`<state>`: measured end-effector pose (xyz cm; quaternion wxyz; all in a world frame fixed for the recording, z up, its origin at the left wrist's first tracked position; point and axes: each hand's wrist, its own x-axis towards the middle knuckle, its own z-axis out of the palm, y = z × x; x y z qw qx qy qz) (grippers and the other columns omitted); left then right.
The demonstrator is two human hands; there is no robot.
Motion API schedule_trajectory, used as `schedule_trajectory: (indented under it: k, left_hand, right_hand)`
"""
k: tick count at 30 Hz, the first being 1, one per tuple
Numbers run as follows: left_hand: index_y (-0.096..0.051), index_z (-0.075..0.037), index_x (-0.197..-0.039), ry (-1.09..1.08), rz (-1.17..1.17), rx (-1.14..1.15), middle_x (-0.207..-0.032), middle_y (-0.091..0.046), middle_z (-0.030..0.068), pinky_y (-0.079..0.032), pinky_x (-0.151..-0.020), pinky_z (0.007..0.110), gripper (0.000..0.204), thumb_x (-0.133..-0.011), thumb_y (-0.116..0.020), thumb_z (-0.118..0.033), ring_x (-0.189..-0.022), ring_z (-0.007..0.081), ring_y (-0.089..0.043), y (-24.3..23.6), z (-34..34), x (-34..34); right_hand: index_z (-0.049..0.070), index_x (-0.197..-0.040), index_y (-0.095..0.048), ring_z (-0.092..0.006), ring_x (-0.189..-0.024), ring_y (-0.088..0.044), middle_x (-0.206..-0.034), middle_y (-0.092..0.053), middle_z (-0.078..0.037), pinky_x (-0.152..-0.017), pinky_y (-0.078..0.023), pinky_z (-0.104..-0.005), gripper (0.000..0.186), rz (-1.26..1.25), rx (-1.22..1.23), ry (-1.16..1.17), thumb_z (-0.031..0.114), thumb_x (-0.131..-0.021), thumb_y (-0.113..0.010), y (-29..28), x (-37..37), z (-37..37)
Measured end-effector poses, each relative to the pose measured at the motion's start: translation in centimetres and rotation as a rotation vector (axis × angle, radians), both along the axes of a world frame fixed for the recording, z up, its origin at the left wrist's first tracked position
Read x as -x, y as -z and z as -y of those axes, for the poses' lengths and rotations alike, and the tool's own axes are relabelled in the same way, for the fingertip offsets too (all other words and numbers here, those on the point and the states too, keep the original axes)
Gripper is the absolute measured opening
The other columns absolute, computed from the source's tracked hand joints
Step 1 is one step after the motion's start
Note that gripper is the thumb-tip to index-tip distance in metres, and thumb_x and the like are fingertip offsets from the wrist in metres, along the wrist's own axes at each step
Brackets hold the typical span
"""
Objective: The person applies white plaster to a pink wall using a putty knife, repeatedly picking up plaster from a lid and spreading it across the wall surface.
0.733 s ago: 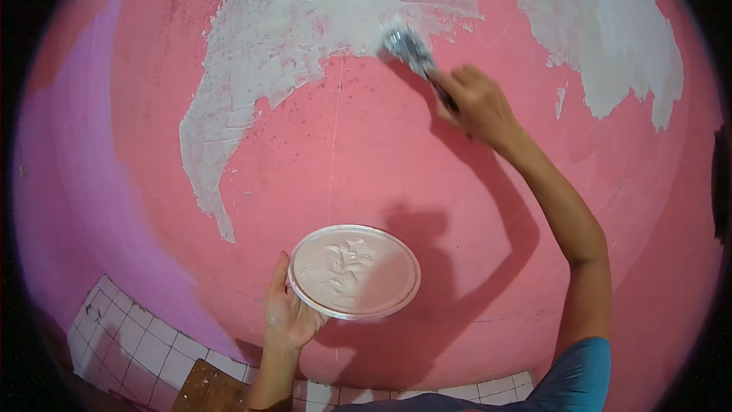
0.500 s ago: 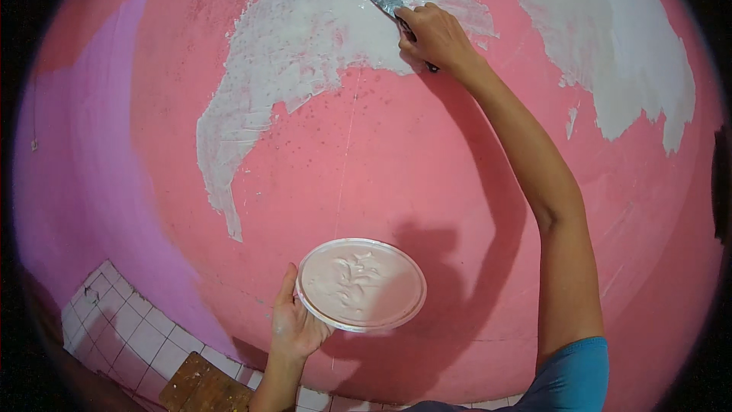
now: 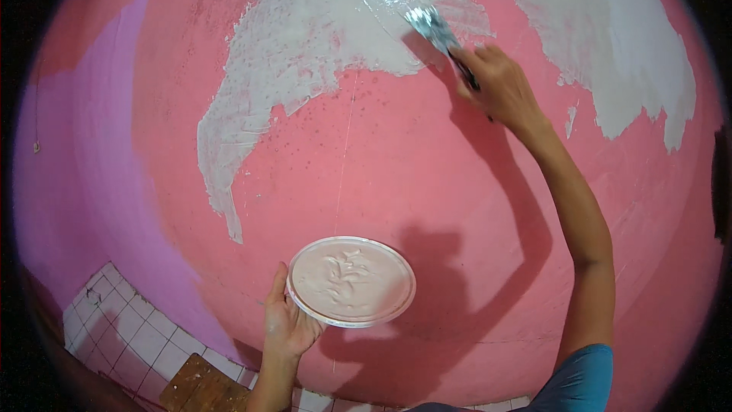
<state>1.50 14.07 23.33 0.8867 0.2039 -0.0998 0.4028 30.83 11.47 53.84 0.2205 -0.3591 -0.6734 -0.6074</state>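
Note:
My right hand [image 3: 499,88], raised against the pink wall [image 3: 320,160], grips a metal putty knife [image 3: 431,27] by its dark handle. The blade is at the lower part of a shiny, uneven white patch [image 3: 297,23] of filler on the wall, with its shadow just below. My left hand [image 3: 293,324] supports a round, shallow white lid [image 3: 347,324] from underneath, thumb up along its left side. Pale, creamy filler [image 3: 343,275] with ridges in its middle covers the lid.
Another white patch [image 3: 610,46] is at the upper right. A purple painted area [image 3: 91,168] runs down the left. White square tiles [image 3: 141,336] edge the bottom, with a brown wooden board [image 3: 198,381] at lower left. A cord [image 3: 36,130] hangs at far left.
The knife first swept up and left across the upper patch, then came back down and right with my right hand. The lid in my left hand shifted slightly.

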Motion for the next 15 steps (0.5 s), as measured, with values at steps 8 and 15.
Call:
schedule_trajectory:
  k: [8, 15]
  left_hand:
    - [-0.034, 0.001, -0.138, 0.132, 0.058, 0.037, -0.139, -0.039, 0.0228, -0.035, -0.105, 0.05, 0.067, -0.096, -0.029, -0.052, -0.127, 0.0354, -0.042, -0.2, -1.7, 0.2]
    - [-0.037, 0.002, -0.135, 0.216, 0.138, 0.069, -0.136, -0.042, 0.0238, -0.037, -0.104, 0.05, 0.064, -0.097, -0.03, -0.049, -0.124, 0.0357, -0.044, 0.0, -4.2, 2.9]
  right_hand:
    - [0.006, -0.109, -0.061, -0.0317, -0.076, -0.058, -0.076, -0.061, -0.014, -0.068, -0.048, -0.042, 0.033, 0.065, -0.064, 0.053, 0.013, -0.077, -0.063, -11.2, 5.6, -9.2]
    - [0.006, -0.109, -0.061, -0.0322, -0.073, -0.056, -0.073, -0.057, -0.015, -0.065, -0.047, -0.0433, 0.031, 0.023, 0.052, 0.2, 0.01, -0.078, -0.063, -3.3, 2.3, -5.0]
